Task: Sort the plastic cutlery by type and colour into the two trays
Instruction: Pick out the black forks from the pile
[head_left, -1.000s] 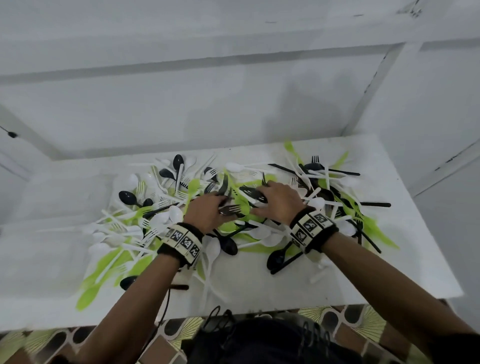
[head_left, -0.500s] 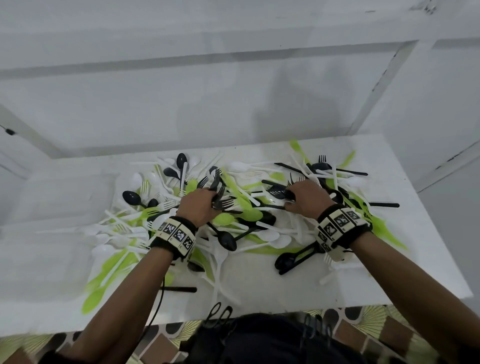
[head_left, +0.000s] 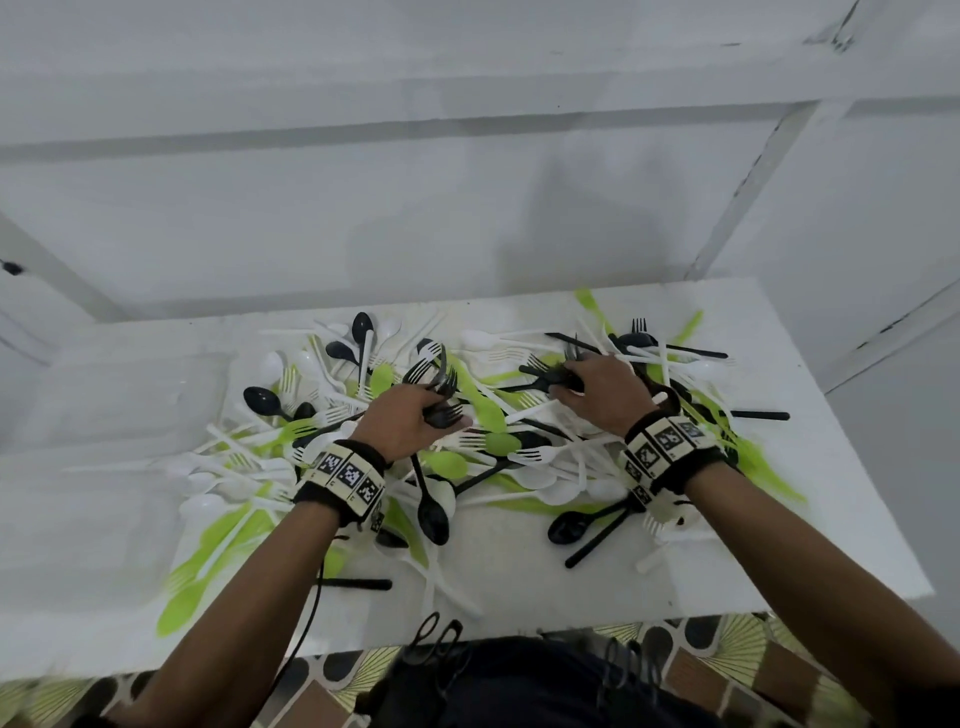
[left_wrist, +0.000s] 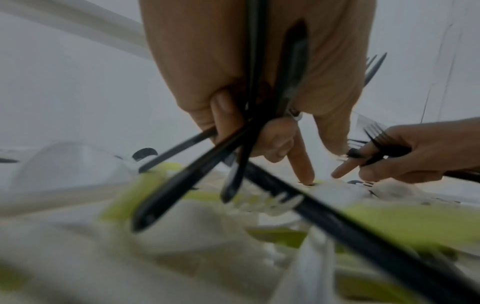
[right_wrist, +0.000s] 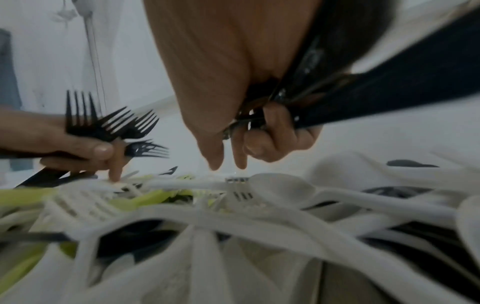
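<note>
I see no readable writing; only black-and-white coded squares on the two wristbands (head_left: 347, 474). Mixed black, white and lime plastic cutlery (head_left: 483, 447) sprawls across the white table (head_left: 519, 582), with bare tabletop along the near edge and at the far left. My left hand (head_left: 402, 423) clenches a bunch of black forks (head_left: 439, 387), tines fanned upward, one finger stretched down to the pile. My right hand (head_left: 602, 392) grips more black cutlery handles (right_wrist: 376, 90), probably forks given the blur, two fingers pointing down just above a white fork (right_wrist: 240, 192).
</note>
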